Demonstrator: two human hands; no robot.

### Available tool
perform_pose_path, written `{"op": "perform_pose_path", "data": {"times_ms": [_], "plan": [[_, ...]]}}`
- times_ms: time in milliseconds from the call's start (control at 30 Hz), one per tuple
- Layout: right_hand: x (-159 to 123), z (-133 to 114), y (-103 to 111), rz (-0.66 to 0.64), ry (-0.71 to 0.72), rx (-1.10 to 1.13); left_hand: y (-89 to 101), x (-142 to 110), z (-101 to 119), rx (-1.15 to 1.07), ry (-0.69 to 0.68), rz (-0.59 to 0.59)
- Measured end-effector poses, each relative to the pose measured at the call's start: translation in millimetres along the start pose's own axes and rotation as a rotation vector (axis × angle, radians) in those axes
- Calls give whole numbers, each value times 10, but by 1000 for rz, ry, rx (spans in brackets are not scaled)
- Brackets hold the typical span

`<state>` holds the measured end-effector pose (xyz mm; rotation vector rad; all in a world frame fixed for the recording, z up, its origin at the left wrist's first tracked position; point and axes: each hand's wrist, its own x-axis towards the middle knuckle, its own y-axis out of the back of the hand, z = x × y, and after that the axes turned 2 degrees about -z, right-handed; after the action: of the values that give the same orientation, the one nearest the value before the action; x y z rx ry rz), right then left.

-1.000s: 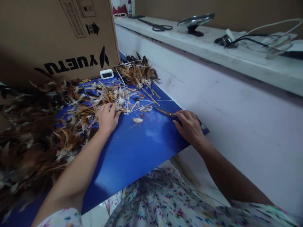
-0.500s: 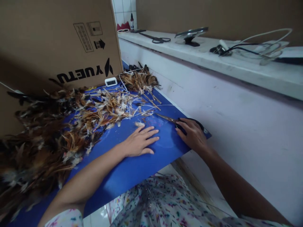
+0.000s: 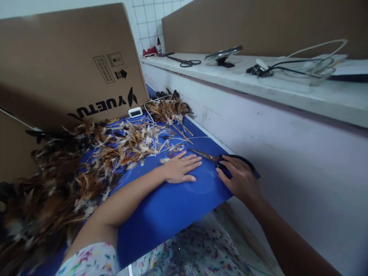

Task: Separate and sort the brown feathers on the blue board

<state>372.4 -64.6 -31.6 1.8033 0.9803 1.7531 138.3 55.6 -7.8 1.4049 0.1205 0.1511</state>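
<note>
- head view: how's the left hand (image 3: 181, 168)?
- flat on the blue tabletop (image 3: 161, 214), fingers spread wide, near the loose feathers (image 3: 129, 147).
- and the right hand (image 3: 238, 176)?
- holding the scissors (image 3: 211, 157) by their black handles, blades pointing past the left fingertips.
- the feather bundle (image 3: 166, 109)?
- farther back, beside the wall (image 3: 212, 105).

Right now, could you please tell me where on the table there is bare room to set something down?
The largest bare patch on the blue table is in front, between the left forearm, left hand, right hand and near edge. A smaller one lies between the scissors and the wall. Feathers crowd the left, back to the box.
</note>
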Motion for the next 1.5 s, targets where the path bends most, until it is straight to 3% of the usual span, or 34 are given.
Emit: {"op": "perform_pose_path", "data": {"times_ms": [333,433,500,600,700,767,867,933,1067,1200,1500], "plan": [[9,-50,24,21,-34,-8,201,-344,-716,16,370,-42],[-1,-41,16,29,-34,-6,250,-418,-874,77,481,-1],[-7,-29,9,40,-22,-6,301,-460,-921,146,523,38],[-16,-9,-3,54,3,-18,374,-569,-859,226,454,119],[-24,3,-8,56,28,-47,382,-803,-670,254,449,355],[-25,3,-4,58,38,-64,343,-1032,-522,261,568,534],[-24,4,10,49,53,-71,247,-1418,-330,398,934,676],[-24,10,18,38,65,-69,172,-1645,-246,456,1199,662],[-27,34,28,23,88,-57,41,-1890,-215,325,1620,483],[-23,40,42,15,91,-71,11,-1812,-317,177,1736,390],[-2,20,49,17,91,-98,82,-1115,-529,109,1632,434]]}}
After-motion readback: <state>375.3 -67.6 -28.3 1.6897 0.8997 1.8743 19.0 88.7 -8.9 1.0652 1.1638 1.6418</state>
